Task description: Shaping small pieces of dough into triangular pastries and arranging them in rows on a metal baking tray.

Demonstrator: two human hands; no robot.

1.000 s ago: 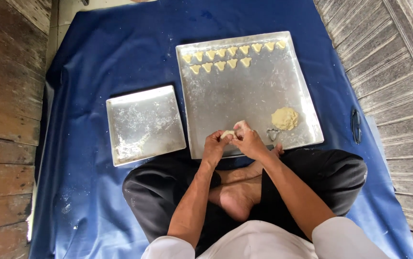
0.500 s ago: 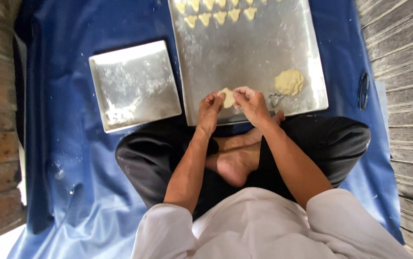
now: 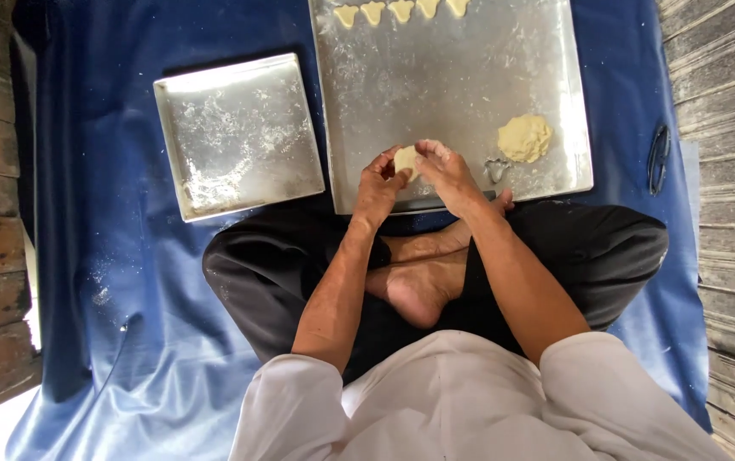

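Dough piece was pinched between left hand and right hand fingertips, held just over big tray near edge, so crumbs landed there, cutter and dough lump beside

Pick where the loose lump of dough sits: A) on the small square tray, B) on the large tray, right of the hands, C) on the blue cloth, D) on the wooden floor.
B: the lump of dough lies on the large tray, right of both hands, beside a small metal cutter.
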